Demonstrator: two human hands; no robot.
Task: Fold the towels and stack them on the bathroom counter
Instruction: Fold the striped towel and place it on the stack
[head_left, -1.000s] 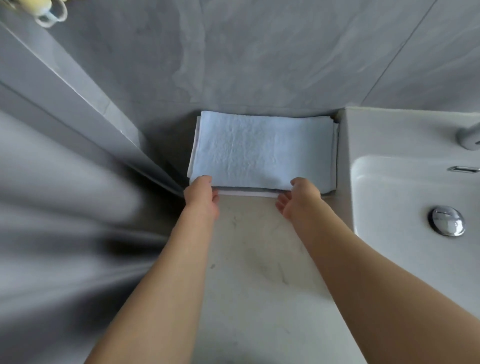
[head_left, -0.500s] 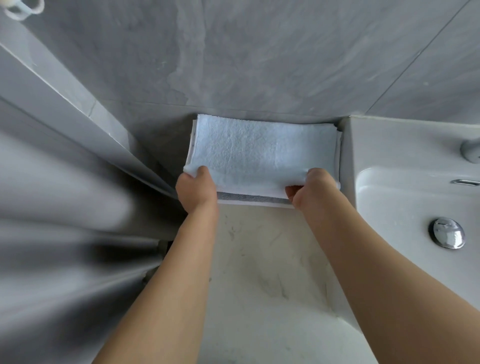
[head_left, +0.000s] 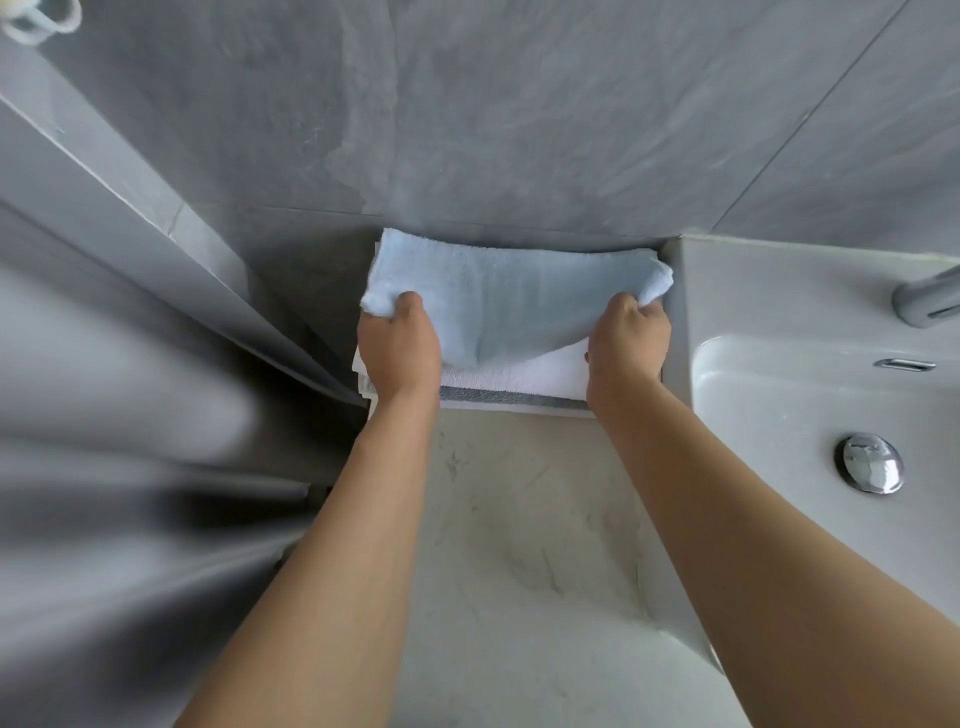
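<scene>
Lifted the near edge of the light blue towel (head_left: 514, 296) off the white towel (head_left: 524, 375) since a second ago, left hand (head_left: 397, 345) and right hand (head_left: 626, 345) each pinching a front corner, far edge resting beyond the knuckles on the stack on the counter (head_left: 519, 519), so probably refolding or straightening, stacking not done.

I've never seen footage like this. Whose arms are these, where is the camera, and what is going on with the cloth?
There is no machine here: a person wears a camera on the head, looking down at their own arms. The left hand and the right hand each grip a near corner of a light blue towel and lift its front edge. Under it lies a white towel with a grey stripe, on the pale counter against the grey wall. The white sink is on the right.
</scene>
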